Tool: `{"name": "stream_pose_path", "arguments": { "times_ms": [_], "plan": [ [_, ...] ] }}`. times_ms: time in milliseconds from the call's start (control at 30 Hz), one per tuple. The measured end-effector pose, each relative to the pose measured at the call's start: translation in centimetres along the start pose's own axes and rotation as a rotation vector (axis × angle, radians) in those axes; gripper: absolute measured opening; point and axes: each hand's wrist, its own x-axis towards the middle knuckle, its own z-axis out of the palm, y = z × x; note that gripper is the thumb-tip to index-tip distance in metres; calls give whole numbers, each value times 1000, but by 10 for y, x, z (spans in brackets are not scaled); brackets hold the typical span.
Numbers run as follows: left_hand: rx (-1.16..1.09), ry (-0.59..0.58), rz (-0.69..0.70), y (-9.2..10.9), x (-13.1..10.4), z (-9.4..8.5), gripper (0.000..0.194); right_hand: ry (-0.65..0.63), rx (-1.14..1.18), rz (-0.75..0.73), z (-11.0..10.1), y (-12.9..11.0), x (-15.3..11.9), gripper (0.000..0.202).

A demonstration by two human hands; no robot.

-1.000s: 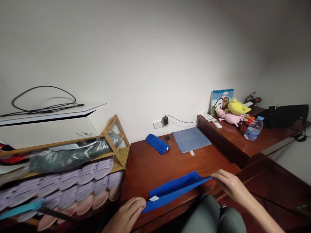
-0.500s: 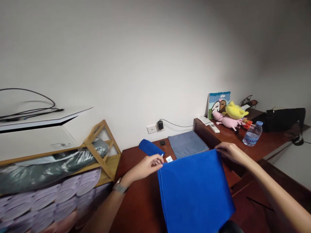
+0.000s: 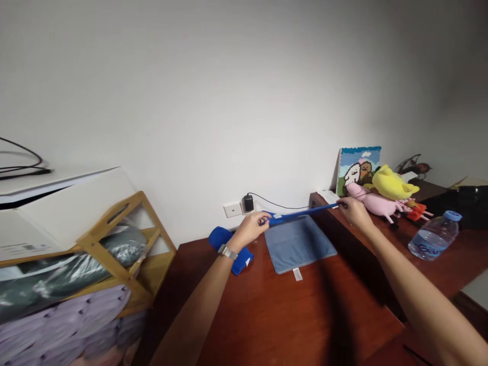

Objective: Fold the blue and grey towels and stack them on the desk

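A bright blue cloth (image 3: 305, 212) is stretched between my two hands, seen nearly edge-on as a thin strip. My left hand (image 3: 251, 227) pinches its left end, and my right hand (image 3: 354, 212) pinches the right end. Below and partly behind it, a grey-blue folded cloth (image 3: 299, 246) lies flat on the brown table (image 3: 267, 310), with a white tag at its front edge. Under my left wrist rests a rolled or folded blue cloth (image 3: 240, 262), partly hidden by the forearm.
On the raised right-hand surface are a water bottle (image 3: 434, 236), pink plush toy (image 3: 375, 201), yellow plush toy (image 3: 394, 183) and dog picture (image 3: 358, 170). A black plug (image 3: 248, 203) sits in the wall socket. At left stands a wooden rack (image 3: 114, 239) beside a white box (image 3: 76, 213).
Both hands have carried the blue cloth up and away toward the wall. It hung broad before and now appears edge-on, uncovering the grey-blue cloth and table. The view has shifted slightly.
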Motion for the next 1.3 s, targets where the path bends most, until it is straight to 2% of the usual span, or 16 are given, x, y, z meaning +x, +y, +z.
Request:
{"name": "stream_pose_path", "arguments": {
  "times_ms": [133, 267, 333, 400, 500, 567, 633, 700, 767, 833, 900, 1000, 1067, 1133, 1200, 1300],
  "plan": [
    [237, -120, 63, -30, -36, 84, 24, -225, -142, 196, 80, 8, -53, 41],
    [287, -194, 44, -42, -89, 165, 19, -400, -169, 328, 148, 8, -106, 39],
    [302, -189, 14, -42, -114, 191, 20, -452, -170, 366, 169, 9, -125, 40],
    [303, -154, -16, -43, -136, 202, 27, -458, -173, 373, 182, 12, -141, 46],
    [312, -64, -38, -55, -162, 193, 30, -351, -160, 324, 190, 16, -168, 52],
    [382, 20, -109, -72, -175, 173, 28, -239, -122, 276, 189, 17, -195, 52],
    [476, 75, -253, -93, -185, 148, 29, -152, -55, 224, 184, 14, -230, 48],
    [521, 74, -379, -113, -192, 125, 31, -104, 29, 171, 176, 8, -268, 44],
    [504, 39, -425, -127, -196, 109, 28, -82, 111, 130, 167, 1, -306, 40],
    [462, 22, -424, -134, -197, 101, 24, -57, 168, 105, 158, -5, -339, 39],
    [410, 23, -424, -132, -196, 98, 24, -27, 201, 95, 151, -11, -365, 41],
    [300, 41, -425, -115, -198, 96, 23, -24, 260, 95, 141, -28, -390, 46],
    [203, 58, -424, -92, -203, 96, 22, -77, 339, 95, 134, -51, -394, 50],
    [90, 65, -418, -61, -210, 97, 23, -176, 448, 95, 124, -87, -388, 52],
    [-20, 57, -400, -25, -218, 98, 26, -289, 590, 103, 111, -134, -371, 49],
    [-373, 9, -408, 32, -225, 90, 30, -368, 869, 120, 87, -206, -337, 51]
  ]
}}
